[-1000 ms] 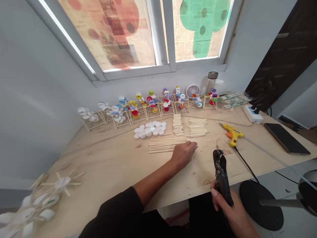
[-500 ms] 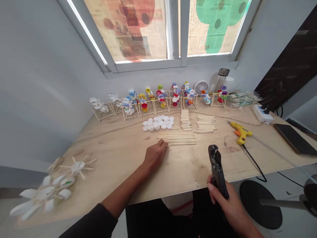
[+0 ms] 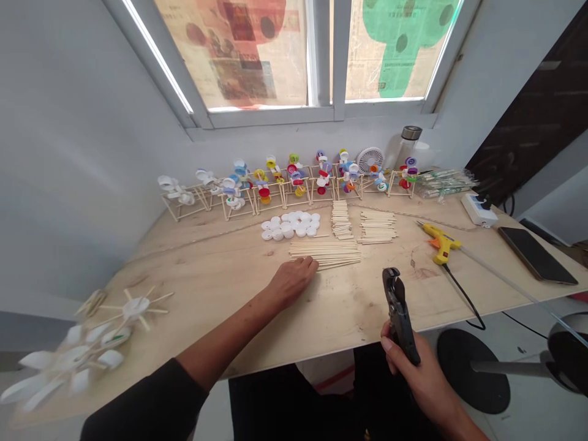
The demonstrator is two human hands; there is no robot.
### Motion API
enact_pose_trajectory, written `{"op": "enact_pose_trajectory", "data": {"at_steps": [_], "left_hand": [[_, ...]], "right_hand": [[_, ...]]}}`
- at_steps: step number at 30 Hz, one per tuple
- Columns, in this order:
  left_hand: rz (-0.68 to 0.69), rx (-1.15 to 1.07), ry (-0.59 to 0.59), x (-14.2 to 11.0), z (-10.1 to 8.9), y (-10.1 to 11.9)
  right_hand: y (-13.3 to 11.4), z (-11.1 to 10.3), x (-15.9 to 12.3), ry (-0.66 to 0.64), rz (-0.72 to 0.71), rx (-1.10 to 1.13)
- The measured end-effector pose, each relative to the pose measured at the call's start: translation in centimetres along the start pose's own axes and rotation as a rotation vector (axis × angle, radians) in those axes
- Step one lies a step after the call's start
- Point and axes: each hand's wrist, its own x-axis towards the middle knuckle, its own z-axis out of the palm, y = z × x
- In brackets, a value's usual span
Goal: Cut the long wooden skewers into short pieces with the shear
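Observation:
My left hand (image 3: 297,280) is at the near edge of a row of long thin wooden sticks (image 3: 321,247), its fingers closed on the nearest stick (image 3: 342,265). That stick slants slightly away from the others. In my right hand (image 3: 416,370), over the front edge of the table, are black hand cutters (image 3: 399,312) with a hooked jaw pointing up and away. White bottle caps (image 3: 287,229) lie in a cluster behind the long sticks. Two stacks of shorter cut sticks, one narrow (image 3: 341,220) and one wider (image 3: 377,226), lie to their right.
Stick frames with colored bottle-cap wheels (image 3: 264,195) line the back. A yellow glue gun (image 3: 441,242), a phone (image 3: 536,254) and a power strip (image 3: 478,210) lie at right. White spoked wheels (image 3: 136,308) sit at left. A small fan (image 3: 370,161) and a bottle (image 3: 408,147) stand by the wall.
My left hand has moved slightly right along the near edge of the long sticks. The nearest stick now slants away from the row. My right hand still holds the cutters.

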Motion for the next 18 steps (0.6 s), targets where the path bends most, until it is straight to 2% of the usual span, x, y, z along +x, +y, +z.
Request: {"op": "enact_pose_trajectory", "data": {"at_steps": [4,6,8,13,16,18], "left_hand": [[-0.026,-0.022,-0.007,-0.9,-0.1,0.2],[-0.062,-0.115,0.029,-1.6,-0.2,0.4],[-0.122,-0.332,0.115,-2.3,-0.3,0.7],[-0.239,-1.05,0.392,-3.0,-0.1,1.9],[-0.281,-1.327,0.54,-2.8,0.7,2.6],[-0.276,-1.458,0.59,-2.5,1.6,3.0]], "right_hand": [[0.1,0.0,0.0,-0.004,-0.011,0.008],[0.1,0.0,0.0,0.001,-0.015,0.005],[0.1,0.1,0.0,-0.003,-0.021,0.0],[0.0,0.2,0.2,-0.03,-0.024,-0.001],[-0.2,0.5,0.2,-0.032,-0.033,-0.005],[-0.4,0.6,0.2,-0.034,-0.041,-0.004]]}}
